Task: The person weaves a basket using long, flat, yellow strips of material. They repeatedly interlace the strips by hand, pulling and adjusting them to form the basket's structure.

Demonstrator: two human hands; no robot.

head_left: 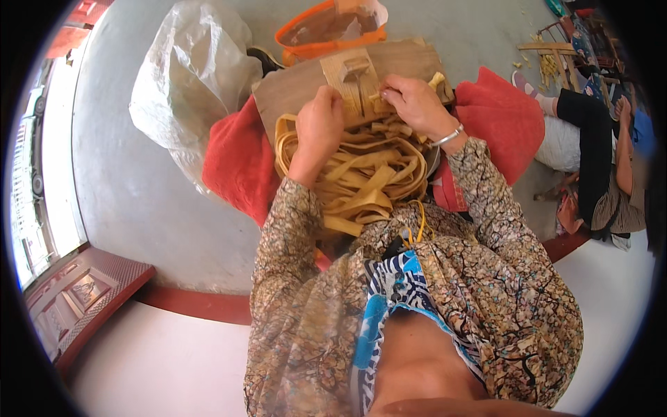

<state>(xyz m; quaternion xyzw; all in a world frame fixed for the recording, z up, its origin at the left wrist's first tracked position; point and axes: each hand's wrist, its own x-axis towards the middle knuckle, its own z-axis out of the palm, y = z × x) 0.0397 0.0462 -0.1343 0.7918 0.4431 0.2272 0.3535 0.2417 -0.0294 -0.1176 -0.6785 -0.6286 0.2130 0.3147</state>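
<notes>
Two bare hands work over a wooden board (306, 80) that lies across the person's lap. In the left hand (319, 121) the grip is curled nearly closed, knuckles up, pressing down on the pale strips (368, 177) where they meet the near edge of the board; whether the fingers actually pinch a strip is hidden under the hand. In the right hand (415, 103) the grip is pinched tight, fingertips together on the end of a strip beside a small wooden block (356, 69) that stands on the board. One silver bangle (448, 135) circles the right wrist. The strips are too many and too tangled to count; they loop in a heap from the board back toward the person's body. One red cushion or cloth (236, 163) spreads under the board on both sides. One orange basket (326, 31) stands just beyond the far edge of the board, and one large clear plastic bag (191, 76) sits near the board's left corner. Grey floor (132, 187) lies open to the left of the bag and cushion. To the right, a second person (597, 153) sits close by the cushion, narrowing the room on that side, with a small wooden frame (549, 52) and scattered pale scraps beyond them.
</notes>
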